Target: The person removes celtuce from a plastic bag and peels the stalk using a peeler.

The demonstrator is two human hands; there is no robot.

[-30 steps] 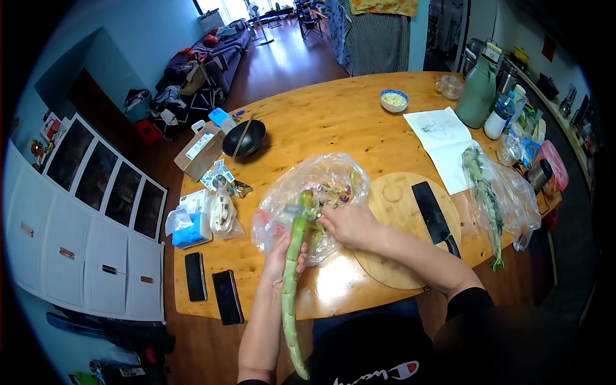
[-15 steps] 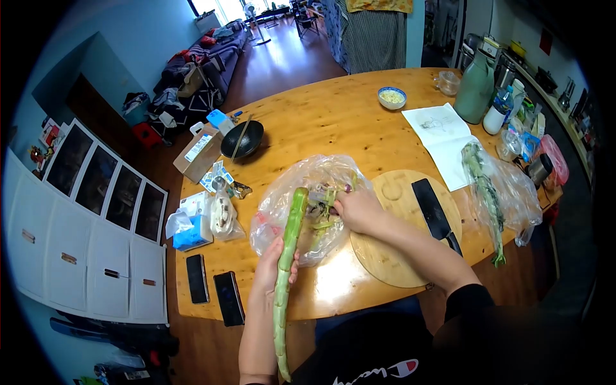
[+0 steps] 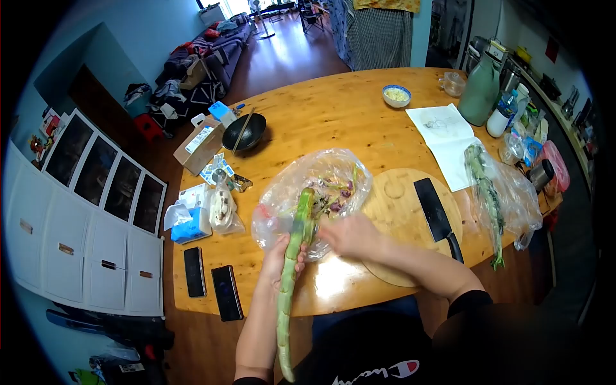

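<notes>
My left hand (image 3: 282, 262) is wrapped round a long celtuce stem (image 3: 286, 308), which stands tilted with its lower end towards my body. The upper part of the stem is bright, peeled-looking green; lower down it is paler with leaf scars. My right hand (image 3: 350, 236), smeared by motion, is closed beside the upper stem on what looks like a peeler (image 3: 299, 226), blurred against the stem. Beneath them a clear plastic bag (image 3: 269, 186) lies spread on the table, with peelings and purplish scraps (image 3: 337, 192) on it.
To the right, a round cutting board (image 3: 391, 192) bears a black cleaver (image 3: 432, 208). Beyond lie an open notebook (image 3: 443, 138) and bagged leafy greens (image 3: 484, 186). Two phones (image 3: 226, 292), tissues (image 3: 191, 224) and a black bowl (image 3: 253, 131) are at left; a small bowl (image 3: 396, 96) stands far back.
My right hand has moved from over the scraps on the bag back towards me, beside the stem. More scraps show on the bag. My left hand still grips the stem.
</notes>
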